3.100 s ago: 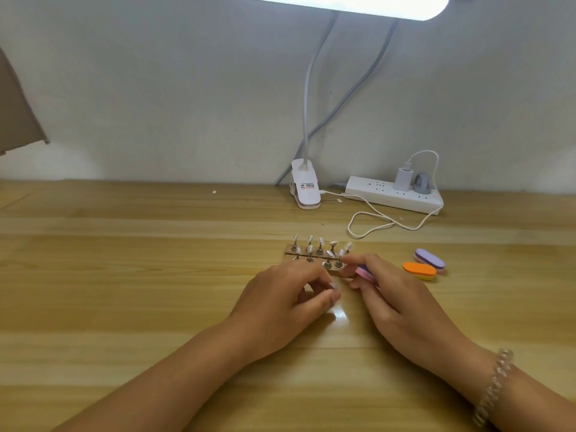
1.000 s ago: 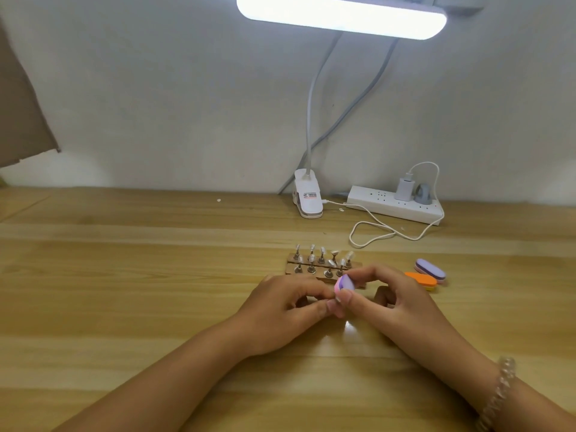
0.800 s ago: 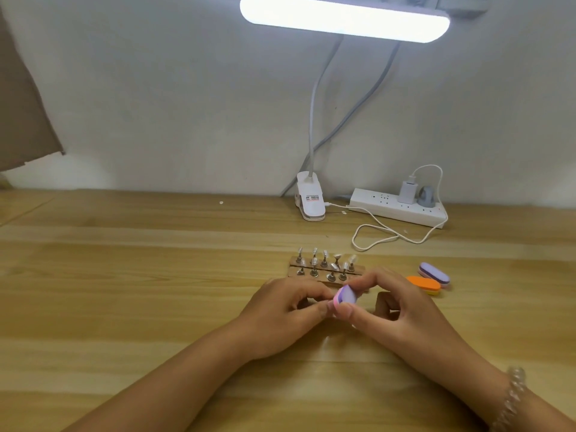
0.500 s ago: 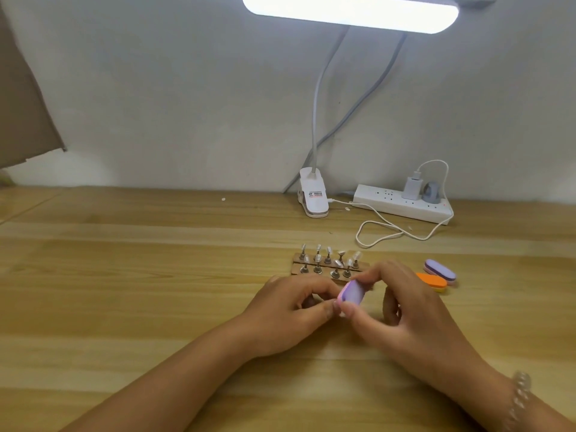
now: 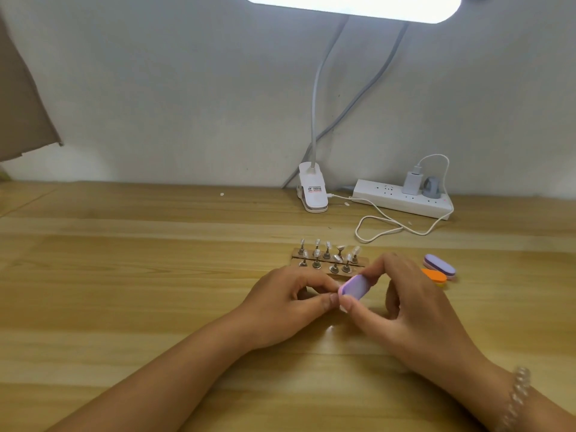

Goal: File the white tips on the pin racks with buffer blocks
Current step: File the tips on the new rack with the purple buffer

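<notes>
Wall: a pale surface is seen far beyond both hands, along the table's back edge.
Table: a light wooden top by which everything is carried; both forearms are stretched across it.
Lamp bar: a lit white bar is seen high above the hands, at the top edge of the view.
Left hand: the fingers are curled in, and the thumb and forefinger tips are drawn together right against the near end of the held block; whether anything is pinched there cannot be told.
Right hand: a purple buffer block is pinched between the thumb below and the forefinger above, with the other fingers curled loosely behind.
Power strip: laid well beyond the right hand, by the wall, with a white charger plugged in.
Lamp clamp: set well beyond the left hand, to the left of the strip.
Pin racks: two wooden strips are set side by side just beyond the fingertips of both hands; part of the near strip is hidden by them.
Buffer block: held tilted between the two hands, clear of the table.
Spare blocks: a purple one and an orange one are laid touching, just right of the right hand; the orange one is partly hidden by it.
Bracelet: clear beads are worn on the right wrist.
White tips: carried upright on the rack pins, just beyond the held block.
</notes>
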Demonstrator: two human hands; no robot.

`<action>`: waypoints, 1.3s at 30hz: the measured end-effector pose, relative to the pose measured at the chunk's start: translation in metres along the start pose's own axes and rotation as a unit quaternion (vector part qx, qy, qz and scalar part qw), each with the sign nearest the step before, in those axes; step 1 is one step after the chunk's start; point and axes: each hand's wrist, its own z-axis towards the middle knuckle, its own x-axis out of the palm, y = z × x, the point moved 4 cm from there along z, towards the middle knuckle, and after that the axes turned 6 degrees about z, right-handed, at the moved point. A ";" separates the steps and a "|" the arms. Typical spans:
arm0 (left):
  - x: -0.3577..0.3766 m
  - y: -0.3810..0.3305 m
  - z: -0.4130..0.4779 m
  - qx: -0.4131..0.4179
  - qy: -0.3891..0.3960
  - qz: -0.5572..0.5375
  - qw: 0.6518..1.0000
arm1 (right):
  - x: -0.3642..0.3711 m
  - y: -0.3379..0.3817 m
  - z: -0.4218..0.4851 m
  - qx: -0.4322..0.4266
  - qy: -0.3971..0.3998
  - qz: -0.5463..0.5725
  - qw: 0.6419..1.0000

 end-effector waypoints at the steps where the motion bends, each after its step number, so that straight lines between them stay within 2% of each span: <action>1: 0.000 0.000 0.000 -0.001 0.002 -0.002 1.000 | 0.003 0.005 -0.002 -0.023 0.021 -0.021 0.999; 3: 0.000 0.001 0.000 -0.002 0.006 -0.006 1.000 | 0.007 0.009 -0.004 -0.037 0.048 -0.027 0.998; 6: -0.001 0.001 0.001 -0.006 0.000 0.005 1.000 | -0.002 -0.002 0.003 0.021 -0.003 0.025 0.999; 8: -0.001 0.000 0.000 -0.005 0.002 0.005 1.000 | -0.004 -0.005 0.004 0.024 -0.017 0.019 0.999; 12: -0.001 0.000 -0.001 -0.005 0.008 0.029 1.000 | 0.007 0.007 -0.003 -0.032 0.047 -0.001 0.998; 16: -0.001 -0.002 0.001 -0.004 0.004 0.026 1.000 | -0.003 -0.003 0.005 0.016 -0.019 0.037 0.999; 20: -0.001 -0.001 0.000 0.001 0.002 0.032 0.999 | 0.007 0.008 -0.002 -0.037 0.044 0.009 0.998; 24: -0.001 -0.003 0.001 0.005 -0.001 0.045 0.999 | -0.002 -0.003 0.005 0.016 -0.010 0.032 0.999; 29: -0.001 0.000 0.000 -0.001 0.001 0.045 0.999 | 0.007 0.002 0.001 -0.012 0.039 0.044 0.998; 32: -0.001 -0.002 0.000 0.007 0.002 0.063 0.998 | 0.001 -0.009 0.007 0.033 -0.021 0.065 0.997; 36: 0.000 -0.002 -0.001 0.001 -0.001 0.056 0.998 | 0.010 0.001 0.002 -0.020 0.040 0.056 0.997; 39: 0.000 -0.003 0.001 0.003 -0.001 0.069 0.998 | 0.004 -0.008 0.007 0.030 -0.002 0.088 0.996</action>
